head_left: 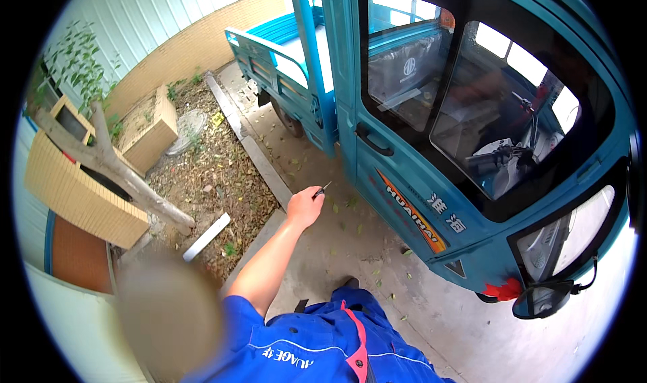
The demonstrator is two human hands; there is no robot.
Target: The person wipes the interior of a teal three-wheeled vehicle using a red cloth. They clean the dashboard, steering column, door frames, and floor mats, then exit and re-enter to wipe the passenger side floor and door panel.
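My left hand is raised in front of me with its fingers closed round a small key. The key has a dark head, and its thin metal blade points toward the vehicle. A gap separates it from the teal door of a three-wheeled cargo vehicle. On that door, a black handle sits below the dark-framed side window. The door looks closed. My right hand is out of the picture.
Behind the cab is the vehicle's open cargo bed. Its side mirror juts out at the front right. On the left, a concrete kerb borders a leafy bed with a tree trunk. Something blurred hides the lower left.
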